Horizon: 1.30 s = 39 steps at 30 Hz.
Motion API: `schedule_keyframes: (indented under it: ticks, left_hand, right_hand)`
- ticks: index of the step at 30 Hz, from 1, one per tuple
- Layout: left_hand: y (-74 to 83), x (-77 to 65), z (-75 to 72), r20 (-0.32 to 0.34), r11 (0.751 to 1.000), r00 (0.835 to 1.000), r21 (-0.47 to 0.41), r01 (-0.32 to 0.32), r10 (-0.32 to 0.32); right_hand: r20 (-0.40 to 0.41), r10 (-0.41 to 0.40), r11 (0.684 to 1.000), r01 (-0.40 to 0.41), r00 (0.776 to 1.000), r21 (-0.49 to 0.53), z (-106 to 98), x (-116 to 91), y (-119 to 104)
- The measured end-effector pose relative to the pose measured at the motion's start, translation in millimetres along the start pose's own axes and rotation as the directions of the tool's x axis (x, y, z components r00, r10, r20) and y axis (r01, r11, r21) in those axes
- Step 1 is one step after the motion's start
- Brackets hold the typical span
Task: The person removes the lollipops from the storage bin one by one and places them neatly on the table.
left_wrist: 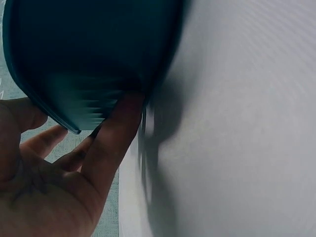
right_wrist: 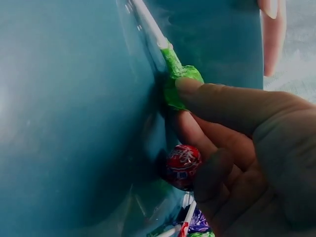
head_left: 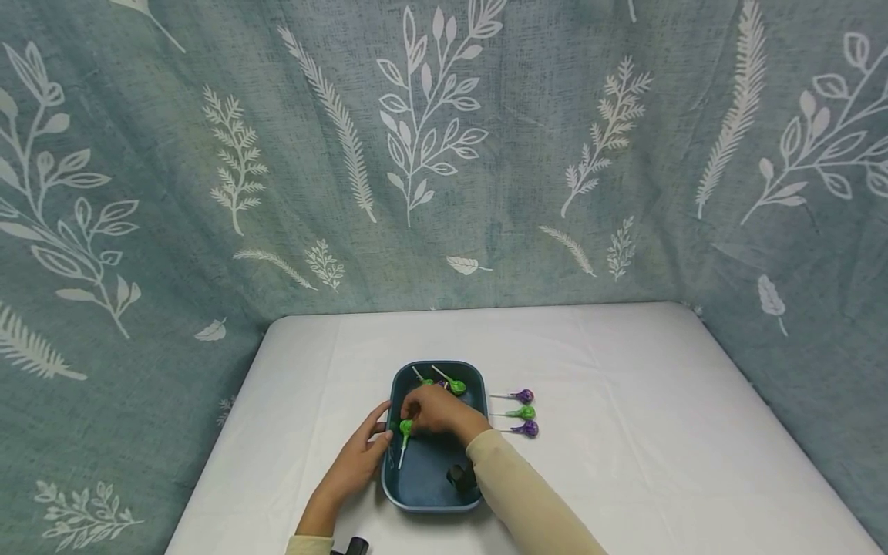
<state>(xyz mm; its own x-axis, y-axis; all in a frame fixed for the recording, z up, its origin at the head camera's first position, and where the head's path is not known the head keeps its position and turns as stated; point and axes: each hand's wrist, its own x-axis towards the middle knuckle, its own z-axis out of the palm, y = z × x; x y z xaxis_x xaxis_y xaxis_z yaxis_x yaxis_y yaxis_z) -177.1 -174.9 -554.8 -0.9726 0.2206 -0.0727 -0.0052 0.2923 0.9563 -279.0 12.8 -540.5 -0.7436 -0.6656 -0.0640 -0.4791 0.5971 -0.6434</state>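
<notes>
My right hand (head_left: 432, 410) is inside the dark blue tray (head_left: 430, 493), near its left wall. Thumb and index finger pinch the green wrapped head of a lollipop (right_wrist: 174, 94), its white stick pointing away from the hand. Beside the other fingers, which are bent, is a red-wrapped lollipop head (right_wrist: 182, 165). My left hand (head_left: 361, 455) rests against the tray's left side from outside, fingers spread along the rim and wall. In the left wrist view, its fingertips touch the tray wall (left_wrist: 74, 44).
More green lollipops (head_left: 456, 387) and a purple one lie at the tray's far end. Outside, right of the tray, two purple lollipops (head_left: 529, 428) and a green lollipop (head_left: 527, 412) lie in a column on the white tablecloth (head_left: 624, 462). A leaf-patterned curtain (head_left: 513, 231) hangs behind.
</notes>
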Motion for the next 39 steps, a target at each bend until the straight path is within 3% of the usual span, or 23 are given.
schedule_keyframes:
  ticks: [7, 14, 26, 32, 39]
  left_hand:
    - [-2.1, 0.5, 0.4, 0.0, 1.0, 1.0, -0.012, 0.013, -0.013]
    - [-0.4, 0.1, 0.7, -0.007, 1.0, 1.0, -0.021, 0.004, -0.004]
    - [-0.9, 0.1, 1.3, -0.022, 1.0, 1.0, 0.008, 0.011, -0.011]
    - [-1.0, 0.0, 1.8, -0.022, 1.0, 1.0, -0.016, 0.006, -0.006]
    - [0.5, -1.8, 2.4, -0.038, 0.999, 0.999, -0.032, 0.007, -0.009]
  right_hand:
    - [-0.011, -0.004, 0.999, 0.004, 1.0, 0.036, -10, -6, 4]
    - [-0.104, -0.009, 0.997, 0.017, 0.995, 0.069, -25, -14, 2]
    - [-0.211, 0.059, 0.978, -0.014, 0.976, 0.21, -43, -36, 2]
    - [-0.324, 0.081, 0.968, 0.003, 0.943, 0.251, -50, -54, 2]
    - [-0.464, 0.116, 0.95, 0.038, 0.878, 0.309, -56, -77, 4]
